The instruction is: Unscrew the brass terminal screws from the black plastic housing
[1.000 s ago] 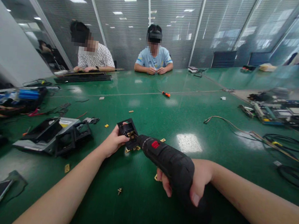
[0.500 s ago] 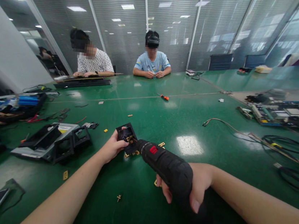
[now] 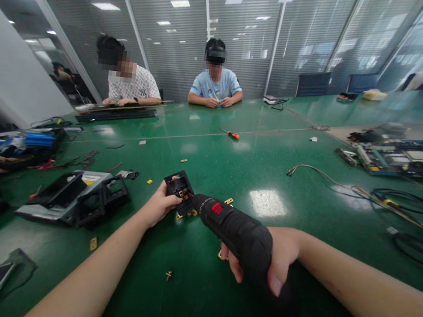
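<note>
1. Head view: our left hand (image 3: 159, 204) has its grip clenched on a small black housing (image 3: 179, 185). The thumb lies over one side, and the open face is tipped up towards us. We judge that this tilt shows the brass fittings inside and gives the tool a straight way in.
2. Our right hand (image 3: 280, 259) has its grip wrapped tight round the rear of a black electric screwdriver (image 3: 237, 231). Its nose points away from us and meets the housing. Holding it that far back, we judge, leaves the nose clear to sight along.
3. The housing sits at the green counter (image 3: 233, 171), about midway between its left and right edges and nearer the near edge than the far one.
4. Small brass pieces (image 3: 168, 275) lie loose on the counter around both hands, probably left within easy reach.
5. Towards the left edge a dismantled grey-and-black unit (image 3: 76, 196) lies open, well apart from our hands. Circuit boards (image 3: 404, 159) and cables (image 3: 413, 209) crowd the right edge.
6. An orange-handled screwdriver (image 3: 233, 135) lies towards the far edge. Two other people (image 3: 216, 84) sit there with their own hands on the counter.
7. Writing: the electric screwdriver carries a red patch (image 3: 217, 208), but we can read no lettering on it. A yellowish label (image 3: 91, 178) on the unit is too small to read, and we can make out no brand anywhere.
</note>
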{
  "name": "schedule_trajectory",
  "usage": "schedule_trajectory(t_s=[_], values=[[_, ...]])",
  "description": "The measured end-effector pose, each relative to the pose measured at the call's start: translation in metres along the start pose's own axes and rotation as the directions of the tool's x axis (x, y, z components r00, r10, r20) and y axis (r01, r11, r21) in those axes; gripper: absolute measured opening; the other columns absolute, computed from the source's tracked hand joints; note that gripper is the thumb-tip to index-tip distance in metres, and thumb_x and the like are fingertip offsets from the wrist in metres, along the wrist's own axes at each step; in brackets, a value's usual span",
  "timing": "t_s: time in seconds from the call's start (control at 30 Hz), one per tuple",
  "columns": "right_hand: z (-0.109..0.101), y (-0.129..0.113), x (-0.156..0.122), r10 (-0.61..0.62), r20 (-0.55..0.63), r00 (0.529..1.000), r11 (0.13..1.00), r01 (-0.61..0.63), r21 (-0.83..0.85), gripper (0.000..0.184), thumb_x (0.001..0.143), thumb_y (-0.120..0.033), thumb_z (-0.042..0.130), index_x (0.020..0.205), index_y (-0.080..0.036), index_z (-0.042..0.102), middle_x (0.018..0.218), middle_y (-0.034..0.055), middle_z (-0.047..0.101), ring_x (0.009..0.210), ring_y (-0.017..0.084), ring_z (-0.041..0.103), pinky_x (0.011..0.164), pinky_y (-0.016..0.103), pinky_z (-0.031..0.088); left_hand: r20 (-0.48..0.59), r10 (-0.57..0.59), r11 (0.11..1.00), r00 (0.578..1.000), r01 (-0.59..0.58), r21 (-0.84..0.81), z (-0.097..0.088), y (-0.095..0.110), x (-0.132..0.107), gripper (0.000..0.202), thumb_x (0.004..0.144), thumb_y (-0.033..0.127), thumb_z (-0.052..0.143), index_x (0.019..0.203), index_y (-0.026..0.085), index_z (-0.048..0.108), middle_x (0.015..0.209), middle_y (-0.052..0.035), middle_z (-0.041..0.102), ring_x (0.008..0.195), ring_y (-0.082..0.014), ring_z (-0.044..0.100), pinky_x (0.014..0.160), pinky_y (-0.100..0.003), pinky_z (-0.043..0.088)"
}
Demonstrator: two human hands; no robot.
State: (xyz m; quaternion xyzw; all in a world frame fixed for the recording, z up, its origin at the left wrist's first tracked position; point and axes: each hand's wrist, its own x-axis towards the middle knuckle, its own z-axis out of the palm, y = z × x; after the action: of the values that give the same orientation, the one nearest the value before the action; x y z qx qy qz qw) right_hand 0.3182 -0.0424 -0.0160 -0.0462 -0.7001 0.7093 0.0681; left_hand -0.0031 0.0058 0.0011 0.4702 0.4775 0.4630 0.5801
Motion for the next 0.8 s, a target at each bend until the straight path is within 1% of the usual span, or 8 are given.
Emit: schedule_trajectory(t_s=[0.27, 0.53, 0.8], values=[[0.0002, -0.0015, -0.0007, 0.007, 0.002, 1.0, 1.0, -0.006, -0.012, 0.072, 0.046, -0.048, 0.1, 0.103, -0.013, 0.073, 0.105, 0.0105, 0.075, 0.12, 0.033, 0.063, 0.105, 0.045, 0.05, 0.007, 0.002, 1.0, 1.0, -0.003, 0.003, -0.0014, -0.0016, 0.0018, 0.076, 0.058, 0.015, 0.078, 0.126, 0.028, 0.047, 0.102, 0.0008, 0.07, 0.092, -0.0233, 0.072, 0.087, -0.041, 0.059], [0.0004, -0.0024, -0.0004, 0.026, -0.008, 1.0, 1.0, -0.026, -0.006, 0.071, 0.047, -0.046, 0.1, 0.104, -0.014, 0.073, 0.104, 0.0097, 0.075, 0.117, 0.032, 0.064, 0.104, 0.045, 0.05, 0.016, 0.004, 1.0, 1.0, -0.004, 0.008, -0.0013, -0.0013, 0.0018, 0.075, 0.058, 0.015, 0.077, 0.126, 0.028, 0.047, 0.103, 0.0009, 0.07, 0.093, -0.0241, 0.072, 0.091, -0.044, 0.058], [0.0009, -0.0025, -0.0008, -0.006, -0.006, 1.0, 1.0, 0.006, -0.005, 0.072, 0.048, -0.049, 0.1, 0.105, -0.014, 0.073, 0.104, 0.0096, 0.074, 0.119, 0.033, 0.063, 0.102, 0.044, 0.052, 0.026, 0.03, 0.999, 0.999, -0.03, 0.011, -0.0016, -0.0026, 0.0019, 0.071, 0.059, 0.015, 0.077, 0.124, 0.029, 0.049, 0.102, 0.0003, 0.069, 0.096, -0.0258, 0.072, 0.093, -0.048, 0.058]])
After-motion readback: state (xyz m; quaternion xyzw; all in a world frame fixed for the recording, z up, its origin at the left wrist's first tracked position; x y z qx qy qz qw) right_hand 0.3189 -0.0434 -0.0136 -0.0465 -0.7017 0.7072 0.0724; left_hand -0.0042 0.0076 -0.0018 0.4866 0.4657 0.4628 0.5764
